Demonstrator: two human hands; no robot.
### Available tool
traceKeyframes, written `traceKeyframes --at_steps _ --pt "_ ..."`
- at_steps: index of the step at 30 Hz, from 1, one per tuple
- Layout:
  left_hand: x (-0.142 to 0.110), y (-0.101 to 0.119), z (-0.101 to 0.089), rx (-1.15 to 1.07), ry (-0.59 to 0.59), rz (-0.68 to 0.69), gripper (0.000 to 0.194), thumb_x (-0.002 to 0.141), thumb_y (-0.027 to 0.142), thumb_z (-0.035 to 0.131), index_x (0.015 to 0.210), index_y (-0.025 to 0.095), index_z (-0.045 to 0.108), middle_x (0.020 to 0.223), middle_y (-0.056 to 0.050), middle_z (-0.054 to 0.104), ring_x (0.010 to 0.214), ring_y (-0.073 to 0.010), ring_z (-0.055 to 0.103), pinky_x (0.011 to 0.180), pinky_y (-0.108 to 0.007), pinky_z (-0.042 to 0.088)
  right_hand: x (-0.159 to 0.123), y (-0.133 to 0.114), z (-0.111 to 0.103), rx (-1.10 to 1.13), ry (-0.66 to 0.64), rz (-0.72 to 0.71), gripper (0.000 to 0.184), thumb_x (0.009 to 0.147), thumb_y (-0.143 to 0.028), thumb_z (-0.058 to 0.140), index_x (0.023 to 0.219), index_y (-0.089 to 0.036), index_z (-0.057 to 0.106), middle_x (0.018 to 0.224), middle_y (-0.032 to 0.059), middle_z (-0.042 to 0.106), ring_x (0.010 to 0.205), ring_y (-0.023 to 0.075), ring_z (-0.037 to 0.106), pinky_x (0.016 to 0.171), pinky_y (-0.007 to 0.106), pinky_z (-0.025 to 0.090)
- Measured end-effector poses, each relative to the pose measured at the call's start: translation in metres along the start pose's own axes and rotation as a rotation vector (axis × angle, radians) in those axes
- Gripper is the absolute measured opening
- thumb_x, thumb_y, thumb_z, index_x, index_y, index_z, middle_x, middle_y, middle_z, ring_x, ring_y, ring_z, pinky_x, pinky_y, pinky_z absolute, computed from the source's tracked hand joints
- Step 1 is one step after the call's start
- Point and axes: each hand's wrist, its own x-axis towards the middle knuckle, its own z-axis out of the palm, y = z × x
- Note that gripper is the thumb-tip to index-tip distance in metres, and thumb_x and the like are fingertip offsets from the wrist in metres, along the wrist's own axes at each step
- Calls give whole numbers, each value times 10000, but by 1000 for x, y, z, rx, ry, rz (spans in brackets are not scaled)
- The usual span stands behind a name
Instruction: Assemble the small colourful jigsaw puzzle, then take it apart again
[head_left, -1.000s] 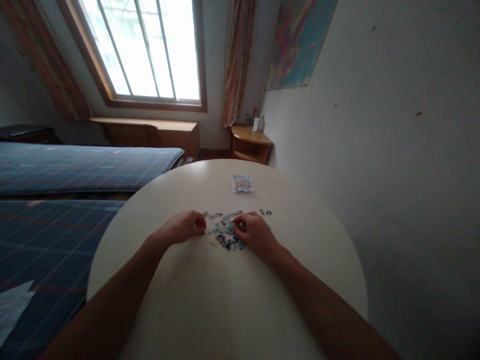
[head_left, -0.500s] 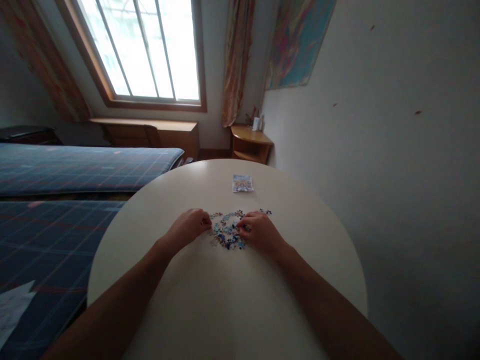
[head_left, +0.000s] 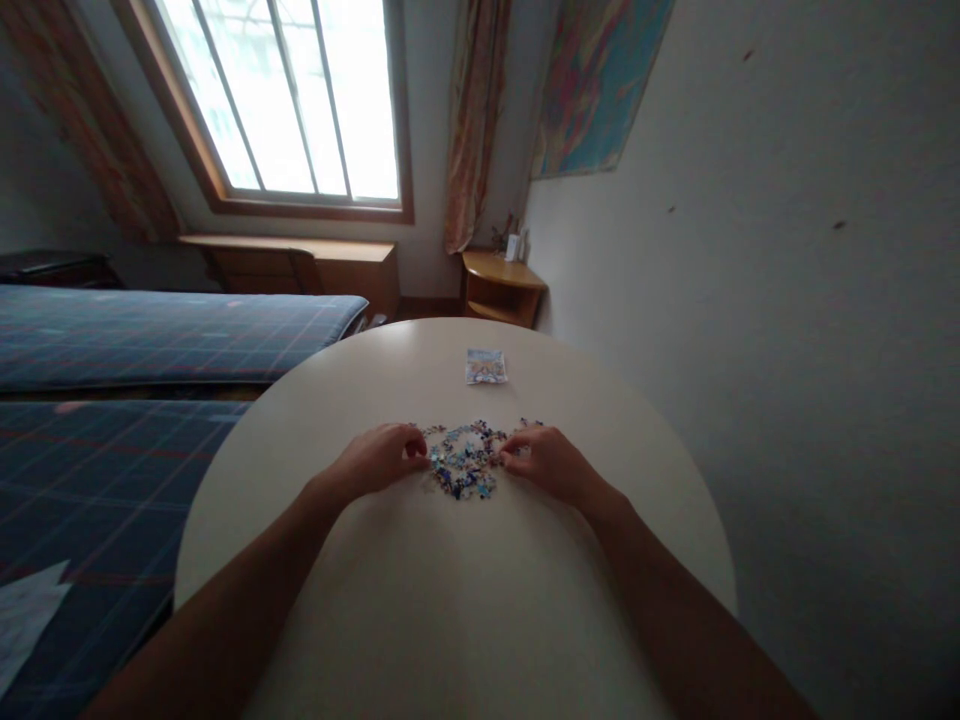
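A loose heap of small blue, white and dark jigsaw puzzle pieces (head_left: pixel 466 472) lies in the middle of the round white table (head_left: pixel 450 600). At the heap's left edge is my left hand (head_left: pixel 386 455), thumb and index finger pinched beside a pale blue piece; whether they grip it is too small to tell. My right hand (head_left: pixel 551 460) is at the right edge, its fingertips closed on what looks like a puzzle piece. A few more pieces lie just beyond the right hand, partly hidden by it. Past the heap rests a small square printed packet (head_left: pixel 486 367).
To the left stand beds with blue plaid mattresses (head_left: pixel 150 335), and papers (head_left: pixel 30 620) lie on the nearer one. A wooden corner shelf (head_left: pixel 501 270) and a desk (head_left: pixel 337 250) are behind the table. A white wall (head_left: pixel 750 350) runs along the right.
My right hand has moved a little to the right, from over the heap to its edge, uncovering some pieces. The left hand has shifted only slightly, its thumb and finger still together.
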Motion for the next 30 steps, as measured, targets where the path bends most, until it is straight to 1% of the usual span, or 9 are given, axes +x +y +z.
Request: traceKeyframes --at_steps 2,5,8,11,15,18,21,25,30 --pt "0 0 1 -14 -17 14 187 801 379 614 876 236 708 883 -23 712 785 -191 641 652 -260 417 1 3 0 -24 -26 13 139 840 -213 621 822 -197 758 842 47 759 784 177 682 757 274 469" --pt "0 -1 1 -44 -33 47 208 819 372 577 878 219 705 895 -38 708 794 -193 640 671 -265 427 3 6 3 -57 -14 31 182 888 -236 573 886 -184 747 871 58 754 802 178 677 764 280 465" --pt "-1 -4 3 -93 -66 62 241 806 394 586 912 205 692 919 -48 704 808 -198 639 677 -265 440 4 10 5 -88 11 52 173 895 -227 575 933 -187 739 892 58 750 807 176 666 780 285 462" --pt "-2 -6 4 -123 -99 58 253 781 390 608 932 197 675 927 -52 699 816 -204 637 673 -266 445 4 11 6 -124 46 41 143 881 -204 603 914 -187 741 884 59 742 840 188 647 800 297 459" --pt "-2 -8 6 -138 -91 71 236 781 386 610 906 189 650 914 -51 690 798 -202 629 668 -272 444 4 -1 11 -150 93 -63 117 878 -191 622 893 -178 737 899 71 724 881 196 624 837 318 452" --pt "-2 -11 6 -149 -75 83 228 766 375 625 896 187 629 908 -43 685 785 -195 619 667 -271 440 2 -21 23 -144 73 -209 105 885 -245 641 928 -208 729 952 61 716 925 191 610 872 330 439" --pt "-1 -15 6 -154 -65 100 204 762 341 625 896 187 618 881 -34 681 770 -187 611 674 -271 436 1 -39 38 -142 45 -324 143 908 -271 616 1006 -234 713 1030 51 709 1012 198 594 922 350 415" --pt "1 -19 5 -125 11 96 160 790 302 600 908 196 622 862 -26 684 758 -176 605 682 -266 432 1 -47 53 -152 32 -381 254 938 -349 569 1148 -248 672 1135 57 690 1083 217 567 956 377 401" --pt "2 -12 3 -67 87 81 134 792 183 559 873 215 661 878 -22 700 772 -167 617 691 -253 427 1 -45 54 -175 13 -374 264 948 -373 546 1135 -244 681 1105 62 691 1078 229 561 946 392 402"
